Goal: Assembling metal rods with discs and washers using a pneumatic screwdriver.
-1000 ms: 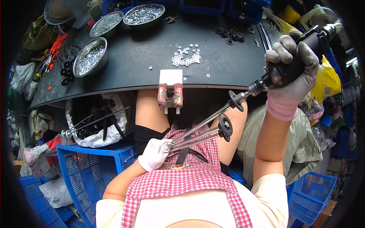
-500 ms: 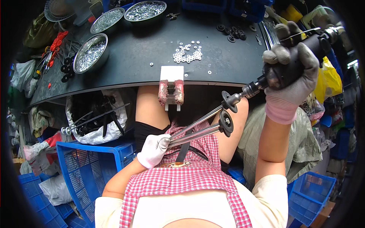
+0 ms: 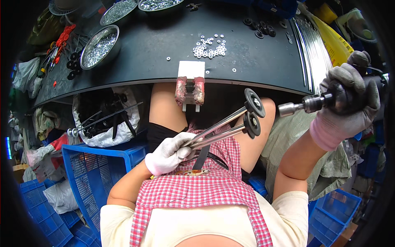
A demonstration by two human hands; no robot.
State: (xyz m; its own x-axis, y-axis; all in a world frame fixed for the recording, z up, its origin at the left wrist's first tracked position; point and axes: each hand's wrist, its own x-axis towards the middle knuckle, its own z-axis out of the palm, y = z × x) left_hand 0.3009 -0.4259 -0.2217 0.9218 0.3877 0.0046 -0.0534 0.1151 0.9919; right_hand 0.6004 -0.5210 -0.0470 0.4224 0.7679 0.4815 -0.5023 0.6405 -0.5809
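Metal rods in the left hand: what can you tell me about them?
The slim, silvery rods look like metal and are bunched in the gloved left hand. They slant away to the right, above the checked apron. Round black discs sit near their far ends, with shiny centres. The rods' exact number is unclear.

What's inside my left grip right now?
Your left grip holds metal rods, with black discs at their far ends. The glove covers the rest of the rods, so that stretch can't be seen.
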